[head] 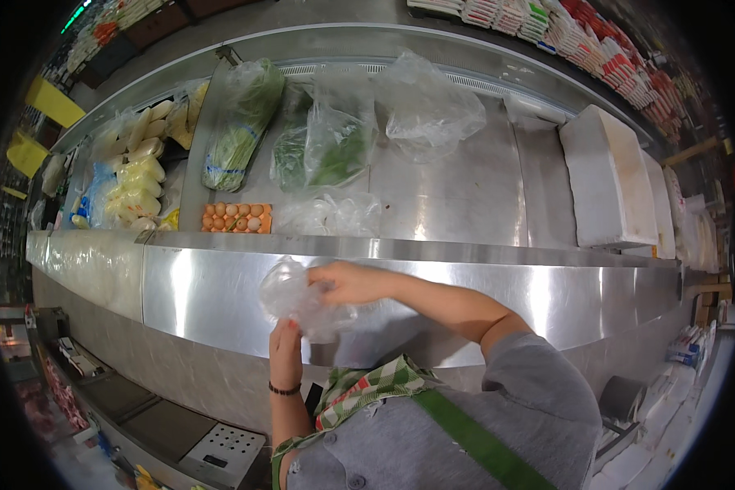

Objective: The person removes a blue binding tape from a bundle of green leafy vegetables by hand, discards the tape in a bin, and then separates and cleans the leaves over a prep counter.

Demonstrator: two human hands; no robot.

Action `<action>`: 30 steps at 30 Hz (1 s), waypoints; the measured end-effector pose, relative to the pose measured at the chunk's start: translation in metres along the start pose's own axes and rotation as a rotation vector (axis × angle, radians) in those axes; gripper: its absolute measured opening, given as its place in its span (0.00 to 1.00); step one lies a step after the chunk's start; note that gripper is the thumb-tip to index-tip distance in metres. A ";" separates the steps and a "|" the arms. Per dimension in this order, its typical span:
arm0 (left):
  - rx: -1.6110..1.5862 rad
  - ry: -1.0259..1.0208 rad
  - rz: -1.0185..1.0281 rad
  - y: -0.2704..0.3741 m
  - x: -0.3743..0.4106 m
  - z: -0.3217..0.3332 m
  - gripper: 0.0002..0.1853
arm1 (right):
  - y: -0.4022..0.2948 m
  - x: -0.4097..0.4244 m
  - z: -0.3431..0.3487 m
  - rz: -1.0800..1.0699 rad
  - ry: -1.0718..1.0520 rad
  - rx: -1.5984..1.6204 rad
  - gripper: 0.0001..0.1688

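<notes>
Between my hands is a crumpled clear plastic bag, held above the stainless steel counter ledge. My right hand grips its right side. From below, my left hand pinches the lower edge, with a dark bracelet at the wrist. Just beyond the ledge, a carton of brown eggs sits beside a heap of thin clear bags. Farther back lie bagged green stalks bound with blue bands, and leafy greens in clear bags. What the held bag contains, if anything, cannot be made out.
A large loose plastic bag lies at the back of the display case. White foam boxes stand at its right end. Wrapped pale goods fill the left compartment. A raised metal lip runs along the ledge.
</notes>
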State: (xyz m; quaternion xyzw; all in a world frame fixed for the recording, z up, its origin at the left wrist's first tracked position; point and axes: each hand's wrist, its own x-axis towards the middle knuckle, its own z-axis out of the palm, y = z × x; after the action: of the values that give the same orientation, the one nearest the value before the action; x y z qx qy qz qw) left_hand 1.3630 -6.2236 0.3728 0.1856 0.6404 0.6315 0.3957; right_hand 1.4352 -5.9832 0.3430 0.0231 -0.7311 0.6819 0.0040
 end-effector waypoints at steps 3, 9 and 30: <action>-0.088 0.080 0.003 0.024 -0.003 0.014 0.21 | 0.003 0.007 -0.061 0.117 0.214 0.329 0.26; -0.188 0.300 -0.063 0.005 -0.020 -0.026 0.19 | 0.133 0.081 -0.165 0.485 0.232 -0.069 0.12; -0.104 0.323 -0.106 -0.019 -0.042 -0.063 0.17 | 0.108 0.068 -0.101 0.201 0.274 -0.765 0.17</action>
State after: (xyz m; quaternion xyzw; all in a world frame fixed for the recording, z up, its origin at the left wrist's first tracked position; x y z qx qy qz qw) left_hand 1.3474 -6.2989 0.3593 0.0271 0.6708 0.6638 0.3296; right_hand 1.3604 -5.8765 0.2448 -0.1425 -0.9229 0.3551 0.0431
